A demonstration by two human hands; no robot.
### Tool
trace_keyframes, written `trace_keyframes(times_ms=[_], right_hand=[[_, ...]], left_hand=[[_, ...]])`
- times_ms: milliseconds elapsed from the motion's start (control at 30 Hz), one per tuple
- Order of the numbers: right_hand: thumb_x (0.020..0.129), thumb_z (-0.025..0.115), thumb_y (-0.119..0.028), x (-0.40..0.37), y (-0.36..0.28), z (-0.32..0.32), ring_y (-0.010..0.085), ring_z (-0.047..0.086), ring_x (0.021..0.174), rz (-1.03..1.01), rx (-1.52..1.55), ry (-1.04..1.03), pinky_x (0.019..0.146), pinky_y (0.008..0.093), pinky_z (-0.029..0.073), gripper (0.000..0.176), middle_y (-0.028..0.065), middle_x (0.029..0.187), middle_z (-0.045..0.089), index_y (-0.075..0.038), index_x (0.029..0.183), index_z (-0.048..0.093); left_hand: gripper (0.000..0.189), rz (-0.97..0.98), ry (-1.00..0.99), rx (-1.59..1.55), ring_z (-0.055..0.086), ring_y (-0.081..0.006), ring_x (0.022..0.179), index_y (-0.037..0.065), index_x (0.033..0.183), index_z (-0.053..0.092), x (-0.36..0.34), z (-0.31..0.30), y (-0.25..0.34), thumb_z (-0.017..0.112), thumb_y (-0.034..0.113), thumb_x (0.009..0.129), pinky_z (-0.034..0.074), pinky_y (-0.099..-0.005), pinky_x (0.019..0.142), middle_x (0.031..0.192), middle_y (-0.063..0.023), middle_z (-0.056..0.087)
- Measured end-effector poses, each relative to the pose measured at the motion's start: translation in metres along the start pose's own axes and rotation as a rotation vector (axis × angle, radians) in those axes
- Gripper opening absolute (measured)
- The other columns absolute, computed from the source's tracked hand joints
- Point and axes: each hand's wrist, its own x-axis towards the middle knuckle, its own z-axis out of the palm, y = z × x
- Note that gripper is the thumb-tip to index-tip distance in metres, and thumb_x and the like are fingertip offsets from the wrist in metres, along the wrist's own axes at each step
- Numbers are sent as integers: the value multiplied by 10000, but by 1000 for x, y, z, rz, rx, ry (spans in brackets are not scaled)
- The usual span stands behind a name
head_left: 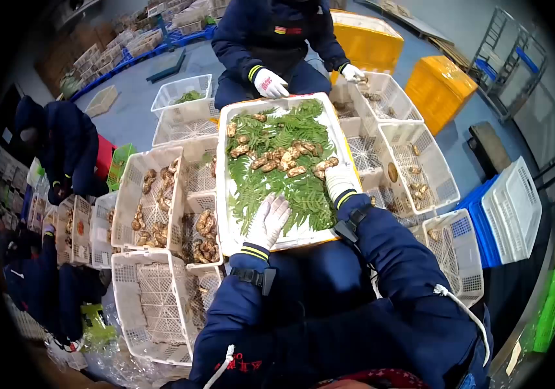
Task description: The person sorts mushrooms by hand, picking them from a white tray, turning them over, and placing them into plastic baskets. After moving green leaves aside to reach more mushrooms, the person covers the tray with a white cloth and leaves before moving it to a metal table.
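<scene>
A white foam box (224, 214) lies in front of me, lined with green fern leaves (313, 194). Brown-and-cream mushrooms (287, 159) are clustered across its middle, with a few more toward the upper left. My left hand (269, 222), in a white glove, rests on the ferns near the close edge, fingers stretched out and holding nothing. At the right side of the box, my gloved right hand (340, 181) has its fingers closed at a mushroom (323, 167); the fingertips are partly hidden.
White plastic crates holding mushrooms flank the box, one at left (151, 201), another at right (420, 172). Opposite, a co-worker (277, 45) has a gloved hand (271, 83) on the far rim. Yellow boxes (439, 91) stand at far right. Other people work at left.
</scene>
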Motion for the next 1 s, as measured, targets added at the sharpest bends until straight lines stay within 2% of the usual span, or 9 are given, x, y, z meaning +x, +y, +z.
trace_keyframes(times_ms=[67, 233, 400, 467, 500, 667, 800, 900, 1000], right_hand=[[972, 441, -173, -7, 10, -28, 292, 661, 965, -163, 30, -7, 949, 508, 446, 269, 90, 936, 709, -124, 1070, 687], [743, 765, -273, -50, 5, -133, 270, 542, 1166, -461, 492, 203, 1100, 491, 337, 410, 78, 1091, 634, -145, 1114, 644], [682, 727, -165, -63, -30, -148, 287, 557, 1178, -733, 611, 515, 1090, 513, 374, 410, 41, 1067, 645, -159, 1085, 650], [667, 708, -150, -65, -37, -142, 281, 565, 1167, -753, 638, 584, 1098, 511, 372, 414, 34, 1056, 653, -153, 1078, 657], [813, 571, -170, -71, -37, -152, 245, 569, 1168, -741, 612, 577, 1104, 489, 372, 265, 28, 1062, 646, -150, 1060, 665], [798, 588, -170, -81, -27, -154, 246, 575, 1177, -744, 612, 587, 1105, 489, 379, 279, 20, 1083, 652, -147, 1064, 667], [703, 758, -242, -87, -23, -161, 320, 530, 1228, -650, 617, 599, 1092, 520, 374, 547, 82, 1231, 620, -130, 1215, 601], [812, 705, -286, -90, -16, -151, 356, 494, 1269, -536, 634, 512, 1095, 525, 356, 521, 129, 1282, 587, -90, 1274, 564], [827, 682, -258, -87, -1, -128, 361, 465, 1294, -415, 593, 384, 1112, 525, 331, 533, 158, 1325, 553, -73, 1308, 545]], left_hand=[[556, -2, -32, 71, 503, -315, 1309, 91, 1442, 442, 1, -5, 1, 655, 259, 956, 438, -462, 1099, 1447, -163, 490], [503, 102, 1, 202, 551, -296, 1250, 95, 1414, 457, 9, -17, -4, 640, 246, 971, 482, -438, 1054, 1373, -134, 542], [402, 188, 111, 486, 648, -203, 1036, 43, 1317, 518, 0, -1, -10, 600, 278, 1001, 580, -357, 895, 1212, -97, 616], [365, 204, 145, 512, 663, -198, 984, 40, 1294, 542, 3, -5, -12, 583, 269, 1012, 596, -348, 833, 1168, -99, 637], [366, 136, 140, 510, 672, -202, 944, 35, 1302, 544, 3, -8, -9, 573, 264, 1017, 603, -344, 808, 1160, -105, 642], [393, 5, 32, 515, 663, -216, 967, 9, 1319, 528, 1, -10, -6, 595, 240, 1009, 599, -335, 795, 1168, -108, 623], [429, 143, 128, 617, 663, -214, 956, -16, 1330, 519, -8, 4, -10, 654, 167, 967, 578, -321, 833, 1215, -167, 618], [510, 399, 285, 1012, 646, -192, 985, 4, 1360, 506, -12, -8, 1, 714, 111, 907, 557, -308, 856, 1183, -185, 635], [592, 525, 382, 1148, 608, -134, 883, 19, 1375, 504, -38, 7, 33, 765, 83, 848, 547, -272, 800, 1054, -97, 638]])
